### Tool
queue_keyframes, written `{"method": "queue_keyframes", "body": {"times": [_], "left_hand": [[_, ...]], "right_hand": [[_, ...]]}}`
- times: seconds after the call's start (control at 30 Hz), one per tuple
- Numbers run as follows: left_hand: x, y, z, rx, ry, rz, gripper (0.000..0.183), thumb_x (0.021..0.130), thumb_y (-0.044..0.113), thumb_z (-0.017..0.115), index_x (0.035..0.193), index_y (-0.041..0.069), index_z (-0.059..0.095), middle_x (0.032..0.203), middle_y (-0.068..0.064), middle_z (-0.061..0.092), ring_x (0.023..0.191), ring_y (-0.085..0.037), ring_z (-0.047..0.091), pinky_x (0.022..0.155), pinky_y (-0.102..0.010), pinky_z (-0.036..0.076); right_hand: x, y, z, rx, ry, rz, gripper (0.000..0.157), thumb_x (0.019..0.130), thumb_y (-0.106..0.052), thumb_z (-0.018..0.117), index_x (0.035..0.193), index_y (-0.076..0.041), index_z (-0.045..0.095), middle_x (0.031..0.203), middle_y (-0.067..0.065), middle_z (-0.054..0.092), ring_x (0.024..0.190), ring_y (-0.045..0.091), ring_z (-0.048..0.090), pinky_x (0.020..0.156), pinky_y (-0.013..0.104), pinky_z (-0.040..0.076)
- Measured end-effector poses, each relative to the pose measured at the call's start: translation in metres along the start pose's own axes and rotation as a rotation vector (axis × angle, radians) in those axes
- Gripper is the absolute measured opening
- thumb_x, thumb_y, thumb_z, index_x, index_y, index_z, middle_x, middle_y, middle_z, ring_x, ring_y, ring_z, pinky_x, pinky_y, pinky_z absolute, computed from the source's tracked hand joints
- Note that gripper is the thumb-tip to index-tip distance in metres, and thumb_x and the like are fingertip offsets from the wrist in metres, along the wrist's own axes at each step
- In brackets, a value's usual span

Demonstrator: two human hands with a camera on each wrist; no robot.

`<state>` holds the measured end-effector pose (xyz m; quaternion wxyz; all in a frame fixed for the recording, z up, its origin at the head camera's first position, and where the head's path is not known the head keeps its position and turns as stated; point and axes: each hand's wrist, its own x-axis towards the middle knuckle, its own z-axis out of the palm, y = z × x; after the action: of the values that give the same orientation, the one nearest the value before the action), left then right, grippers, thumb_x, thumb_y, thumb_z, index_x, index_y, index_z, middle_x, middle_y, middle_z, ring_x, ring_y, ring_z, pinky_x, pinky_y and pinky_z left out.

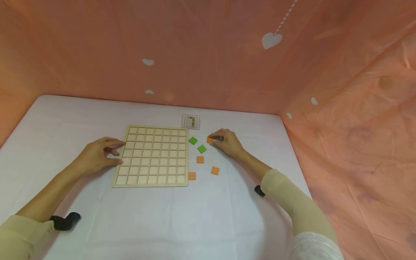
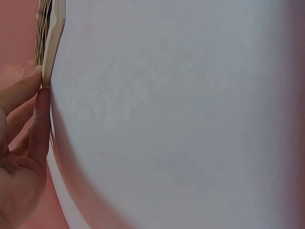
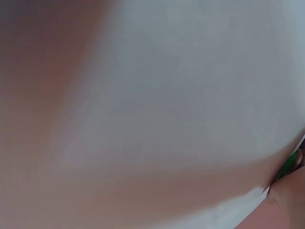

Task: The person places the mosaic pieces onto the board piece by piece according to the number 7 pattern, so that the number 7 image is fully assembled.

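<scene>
A light wooden grid board (image 1: 152, 157) lies flat on the white table. My left hand (image 1: 97, 153) is at its left side, with thumb and fingertips touching the edge well apart; the left wrist view shows the fingers (image 2: 28, 95) against the board's rim (image 2: 53, 43). Right of the board, my right hand (image 1: 229, 142) pinches an orange square tile (image 1: 209, 139) between thumb and finger. Two green tiles (image 1: 193, 140) lie between that hand and the board. In the right wrist view, something green (image 3: 287, 166) shows by the fingers, mostly cut off.
Three more orange tiles lie nearer me: one (image 1: 200, 159) beside the board, one (image 1: 215, 170) farther right, one (image 1: 192, 176) against its lower right edge. A small pattern card (image 1: 191, 121) sits behind the board's right corner. Orange cloth (image 1: 208, 54) with white hearts hangs behind the table.
</scene>
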<state>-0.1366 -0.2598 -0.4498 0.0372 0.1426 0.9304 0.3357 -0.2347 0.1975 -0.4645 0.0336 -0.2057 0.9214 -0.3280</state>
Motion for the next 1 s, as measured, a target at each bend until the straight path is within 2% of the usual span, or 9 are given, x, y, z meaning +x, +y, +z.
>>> {"method": "queue_keyframes", "body": {"times": [0.2, 0.4, 0.5, 0.67, 1.0], "left_hand": [[0.001, -0.001, -0.003, -0.042, 0.004, -0.012, 0.061, 0.076, 0.012, 0.086, 0.131, 0.002, 0.062, 0.117, -0.017, 0.065, 0.093, -0.033, 0.067, 0.092, -0.056, 0.04], [0.002, -0.004, -0.004, -0.042, 0.001, -0.014, 0.061, 0.075, 0.01, 0.086, 0.131, 0.004, 0.062, 0.108, -0.013, 0.069, 0.09, -0.027, 0.068, 0.092, -0.057, 0.039], [0.002, -0.004, -0.004, -0.038, 0.0, -0.02, 0.059, 0.076, 0.011, 0.086, 0.13, 0.004, 0.063, 0.1, -0.01, 0.07, 0.091, -0.029, 0.067, 0.091, -0.056, 0.039], [0.002, -0.002, -0.003, -0.042, -0.001, -0.026, 0.058, 0.075, 0.012, 0.087, 0.128, 0.003, 0.064, 0.097, -0.008, 0.071, 0.089, -0.028, 0.068, 0.089, -0.053, 0.04], [0.002, -0.002, -0.004, -0.048, -0.019, -0.041, 0.058, 0.076, 0.014, 0.087, 0.128, 0.003, 0.064, 0.098, -0.009, 0.071, 0.088, -0.026, 0.069, 0.089, -0.054, 0.041]], "right_hand": [[0.003, 0.0, -0.001, -0.01, 0.015, -0.025, 0.025, 0.086, -0.022, 0.08, 0.109, -0.012, 0.077, 0.102, -0.002, 0.071, 0.1, 0.016, 0.06, 0.088, 0.034, 0.046], [0.008, -0.007, -0.002, 0.044, 0.055, -0.076, 0.026, 0.086, -0.019, 0.08, 0.109, -0.008, 0.076, 0.1, 0.002, 0.07, 0.096, 0.016, 0.062, 0.086, 0.033, 0.048], [0.011, -0.014, 0.0, 0.096, 0.06, -0.069, 0.026, 0.086, -0.018, 0.08, 0.109, -0.007, 0.076, 0.099, 0.002, 0.069, 0.095, 0.016, 0.062, 0.085, 0.031, 0.05], [0.018, -0.028, 0.003, 0.191, 0.049, -0.016, 0.027, 0.085, -0.017, 0.081, 0.11, -0.007, 0.076, 0.1, 0.002, 0.066, 0.096, 0.015, 0.064, 0.087, 0.028, 0.052], [0.036, -0.059, 0.021, 0.252, 0.035, -0.028, 0.028, 0.085, -0.014, 0.08, 0.111, -0.006, 0.076, 0.103, 0.002, 0.066, 0.095, 0.013, 0.066, 0.084, 0.023, 0.052]]}}
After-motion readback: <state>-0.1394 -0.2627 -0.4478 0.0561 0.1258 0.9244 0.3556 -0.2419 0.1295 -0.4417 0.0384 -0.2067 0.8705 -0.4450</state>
